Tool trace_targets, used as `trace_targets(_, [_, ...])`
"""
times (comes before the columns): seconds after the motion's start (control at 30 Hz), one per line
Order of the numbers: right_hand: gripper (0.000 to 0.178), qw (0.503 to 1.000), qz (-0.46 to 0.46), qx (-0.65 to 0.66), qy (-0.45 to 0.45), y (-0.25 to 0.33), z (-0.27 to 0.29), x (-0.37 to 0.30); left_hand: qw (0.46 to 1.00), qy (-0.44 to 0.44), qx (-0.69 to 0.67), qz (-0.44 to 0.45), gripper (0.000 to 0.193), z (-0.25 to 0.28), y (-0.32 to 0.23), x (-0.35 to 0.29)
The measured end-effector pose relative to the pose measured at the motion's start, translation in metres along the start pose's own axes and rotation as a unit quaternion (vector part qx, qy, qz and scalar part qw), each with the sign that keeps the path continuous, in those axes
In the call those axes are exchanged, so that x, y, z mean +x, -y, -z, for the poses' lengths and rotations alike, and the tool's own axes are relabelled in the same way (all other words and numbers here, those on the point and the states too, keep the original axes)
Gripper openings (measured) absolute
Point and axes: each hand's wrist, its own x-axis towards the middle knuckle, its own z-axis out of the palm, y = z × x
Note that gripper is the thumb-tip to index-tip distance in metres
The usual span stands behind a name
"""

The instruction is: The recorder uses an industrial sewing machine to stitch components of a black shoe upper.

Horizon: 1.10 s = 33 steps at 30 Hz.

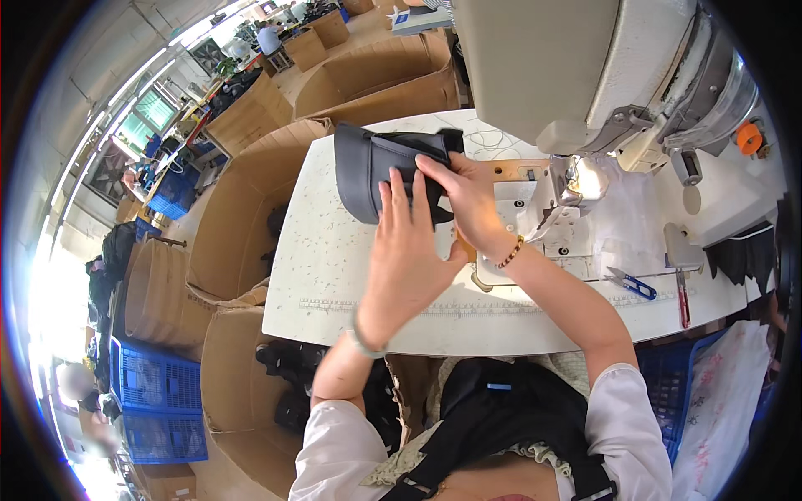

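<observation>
A black, leather-like stitched piece with a curved, folded shape stands over the left half of the white table; its exact kind I cannot tell. My left hand lies against its near side, fingers stretched out and the thumb apart. At the piece's right end my right hand grips it, index finger along its face and the other fingers partly hidden. Just right of my right wrist is the sewing machine's lit needle area. A tan strip or plate runs from there toward the piece.
The white sewing table has thread bits and a printed ruler strip. Blue-handled thread snips and a red-handled tool lie at the right. Large cardboard bins curve round the left side. Blue crates stand farther left.
</observation>
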Motion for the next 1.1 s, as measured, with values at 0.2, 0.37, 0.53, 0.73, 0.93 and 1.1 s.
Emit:
trace_targets(0.2, [0.021, 0.998, -0.012, -0.046, 0.039, 0.002, 0.033, -0.023, 0.975, -0.207, 0.074, -0.029, 0.060, -0.072, 0.007, 0.029])
trace_targets(0.37, [0.023, 0.852, 0.334, -0.391, 0.098, 0.033, 0.096, -0.107, 0.978, -0.186, 0.040, -0.083, 0.064, -0.072, 0.028, 0.045])
trace_targets(0.53, [0.022, 0.921, 0.224, -0.191, -0.256, 0.069, 0.181, -0.086, 0.965, -0.220, 0.066, -0.124, 0.047, -0.069, 0.015, 0.069])
trace_targets(0.73, [0.017, 0.930, 0.196, -0.309, 0.039, 0.060, 0.216, 0.005, 0.938, -0.256, 0.074, -0.223, 0.011, -0.093, -0.018, 0.120])
trace_targets(0.93, [0.013, 0.879, 0.363, -0.308, 0.027, 0.079, 0.186, -0.004, 0.953, -0.204, 0.056, -0.216, 0.011, -0.101, -0.023, 0.116])
trace_targets(1.1, [0.009, 0.860, 0.396, -0.321, 0.037, 0.095, 0.182, -0.012, 0.912, -0.296, 0.028, -0.283, 0.008, -0.095, -0.027, 0.110])
